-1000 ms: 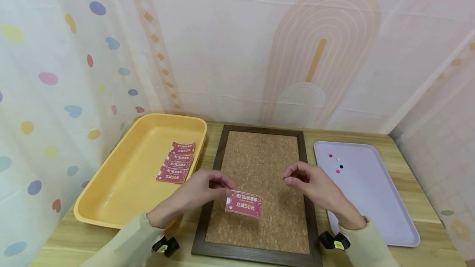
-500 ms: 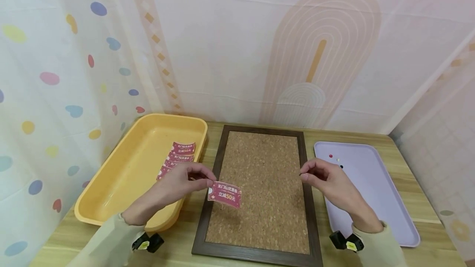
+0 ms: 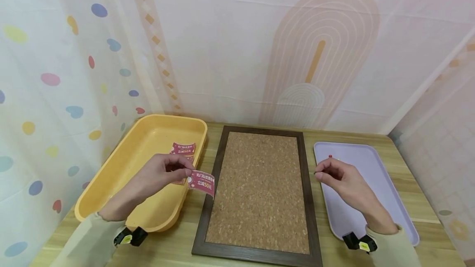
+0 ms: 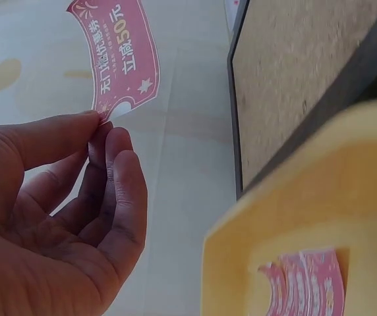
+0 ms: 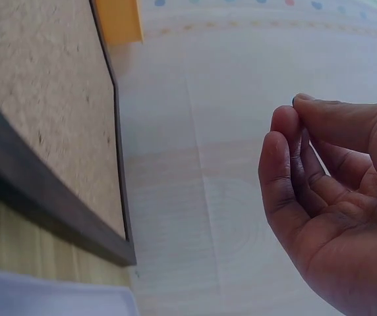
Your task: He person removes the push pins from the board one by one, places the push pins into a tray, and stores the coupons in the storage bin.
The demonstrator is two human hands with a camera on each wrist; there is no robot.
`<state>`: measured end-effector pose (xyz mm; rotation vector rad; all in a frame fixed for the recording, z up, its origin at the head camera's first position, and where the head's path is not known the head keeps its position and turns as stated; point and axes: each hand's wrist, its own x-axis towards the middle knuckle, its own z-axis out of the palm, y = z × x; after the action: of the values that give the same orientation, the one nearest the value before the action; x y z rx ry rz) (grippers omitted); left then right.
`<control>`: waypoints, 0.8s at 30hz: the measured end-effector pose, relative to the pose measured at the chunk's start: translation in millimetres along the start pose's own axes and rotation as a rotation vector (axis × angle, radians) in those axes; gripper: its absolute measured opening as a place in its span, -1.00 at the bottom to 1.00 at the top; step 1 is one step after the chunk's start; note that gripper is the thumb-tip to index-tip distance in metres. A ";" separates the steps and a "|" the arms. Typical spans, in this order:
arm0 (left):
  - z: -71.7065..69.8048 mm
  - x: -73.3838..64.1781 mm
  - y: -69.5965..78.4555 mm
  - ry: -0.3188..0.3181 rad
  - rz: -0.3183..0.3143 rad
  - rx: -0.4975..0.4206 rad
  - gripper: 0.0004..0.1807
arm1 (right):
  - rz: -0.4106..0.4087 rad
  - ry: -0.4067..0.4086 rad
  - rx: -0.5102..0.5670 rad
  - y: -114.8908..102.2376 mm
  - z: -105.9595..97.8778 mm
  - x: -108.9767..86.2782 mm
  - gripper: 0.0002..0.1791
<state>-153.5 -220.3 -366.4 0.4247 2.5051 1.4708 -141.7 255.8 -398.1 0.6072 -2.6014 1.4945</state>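
Between thumb and fingertips, my left hand (image 3: 159,172) pinches one end of a small red paper coupon (image 3: 202,183) with white and yellow print. The coupon bends a little and hangs in the air over the gap between the yellow tub (image 3: 111,172) and the left frame of the corkboard (image 3: 259,184). More red coupons (image 4: 307,283) lie overlapping in the tub, partly hidden by this hand in the head view. My right hand (image 3: 343,180), raised by the board's right edge, pinches a tiny dark piece (image 5: 294,101), mostly hidden by the fingertips.
A lavender tray (image 3: 375,193) lies right of the board, partly under the right hand. A small red dot-like piece (image 3: 330,156) shows near its far left corner. The wooden table (image 3: 408,164) ends at a patterned curtain (image 3: 230,52) behind and at the sides.
My left hand has carried the coupon leftward from over the corkboard toward the tub. The right hand has moved right, from over the board to the tray's left side, still pinching the dark piece.
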 end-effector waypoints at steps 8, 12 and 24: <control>-17.0 -6.9 -8.4 0.021 -0.014 -0.001 -0.84 | 0.003 0.011 -0.042 11.1 -10.9 -3.4 -0.93; -26.7 -7.7 -12.4 0.032 -0.024 0.041 -0.84 | 0.018 0.017 -0.073 16.4 -17.5 -4.2 -0.94; -50.7 -0.1 -37.9 -0.034 -0.079 0.067 -0.81 | 0.058 -0.002 -0.098 30.8 -35.9 -4.9 -0.95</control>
<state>-174.8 -279.2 -375.1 0.3539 2.5200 1.3433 -153.3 301.3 -405.7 0.5271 -2.6969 1.3719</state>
